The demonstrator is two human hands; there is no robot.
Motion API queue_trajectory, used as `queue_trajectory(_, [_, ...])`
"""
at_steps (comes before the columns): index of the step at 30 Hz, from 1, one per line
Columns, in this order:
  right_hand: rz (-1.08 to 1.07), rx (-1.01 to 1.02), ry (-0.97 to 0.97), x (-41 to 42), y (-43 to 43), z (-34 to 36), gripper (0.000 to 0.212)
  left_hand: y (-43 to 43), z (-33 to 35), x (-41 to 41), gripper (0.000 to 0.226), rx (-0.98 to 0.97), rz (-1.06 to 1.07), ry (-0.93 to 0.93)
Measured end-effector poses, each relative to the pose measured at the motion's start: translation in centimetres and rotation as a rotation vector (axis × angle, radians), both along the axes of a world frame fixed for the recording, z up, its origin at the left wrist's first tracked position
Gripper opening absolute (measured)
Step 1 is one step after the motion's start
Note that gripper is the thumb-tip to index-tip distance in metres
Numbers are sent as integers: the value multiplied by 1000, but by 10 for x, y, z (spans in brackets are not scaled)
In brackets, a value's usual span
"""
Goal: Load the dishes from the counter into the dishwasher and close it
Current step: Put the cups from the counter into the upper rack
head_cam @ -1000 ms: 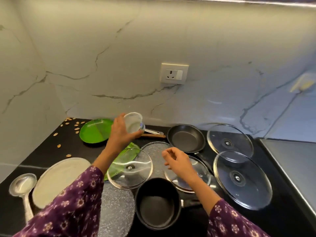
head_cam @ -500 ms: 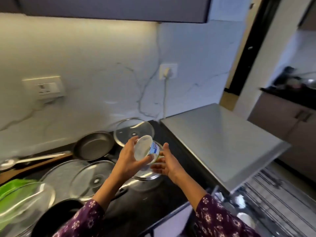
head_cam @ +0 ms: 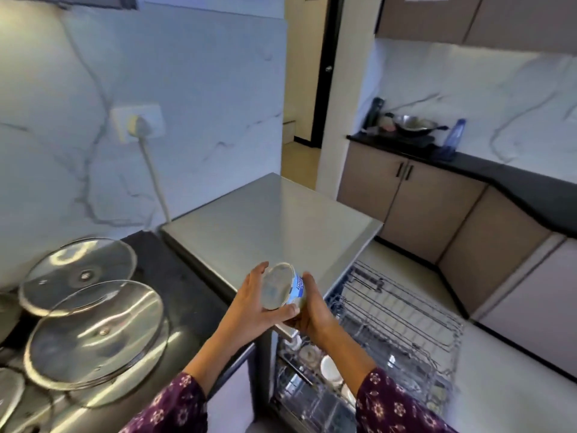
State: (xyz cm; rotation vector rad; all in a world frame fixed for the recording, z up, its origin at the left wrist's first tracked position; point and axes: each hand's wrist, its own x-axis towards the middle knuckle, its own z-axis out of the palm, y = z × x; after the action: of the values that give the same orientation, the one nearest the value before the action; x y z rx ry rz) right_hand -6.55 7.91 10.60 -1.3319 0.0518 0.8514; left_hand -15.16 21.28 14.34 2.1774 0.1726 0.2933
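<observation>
Grip, left hand (head_cam: 252, 305): you hold a small plastic tub (head_cam: 277, 289) with this hand, thumb curled under its lower edge and fingers rising behind its rim.
Grip, right hand (head_cam: 316, 318): you cup the tub's labelled side and base, fingers lying up along the blue-and-white label.
Tub: it is tipped on its side, its cloudy round face turned toward you, clamped between both hands.
Position of tub: it is in the air over the near corner of the dishwasher top (head_cam: 271, 226), just beside the pulled-out upper rack (head_cam: 402, 310).
Upper rack: wire, drawn out to your right; its contents are too blurred to make out.
Lower rack (head_cam: 312, 401): below your right wrist, it carries white cups (head_cam: 328, 367).
Counter (head_cam: 175, 276): black, to your left, touching the dishwasher top.
Glass lids (head_cam: 93, 335): two large ones overlap on the counter, the nearer partly covering the farther.
Wall socket (head_cam: 137, 125): a plug sits in it, with a cord running down behind the dishwasher top.
Far counter (head_cam: 512, 179): a pan (head_cam: 412, 125) and a blue bottle (head_cam: 453, 139) stand on it.
</observation>
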Motion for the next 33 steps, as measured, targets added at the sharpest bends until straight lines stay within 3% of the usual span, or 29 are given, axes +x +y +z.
queue_trajectory(7, [-362,-262,-81,54,-86,-41,70,-41,-35,51,106,76,-29,103])
queue_trajectory(9, [-402,-420,-143,70,-108,-62,84,-48,-49,68,104,113,-24,126])
queue_trajectory(11, [-389,-536,-198,81,-125,-78,81,-55,-65,83,91,159,-42,146])
queue_trajectory(14, [-304,-671,-312,90,-142,-93,58,-63,-88,98,77,192,-55,167])
queue_trajectory(16, [-212,-767,-370,100,-149,-111,57,-66,-103,108,73,216,-44,171])
queue_trajectory(26, [263,-1121,-646,143,-150,-211,82,-61,-146,151,59,324,-22,84])
queue_trajectory(33, [515,-1176,-639,152,-147,-264,86,-60,-169,156,58,344,-30,73])
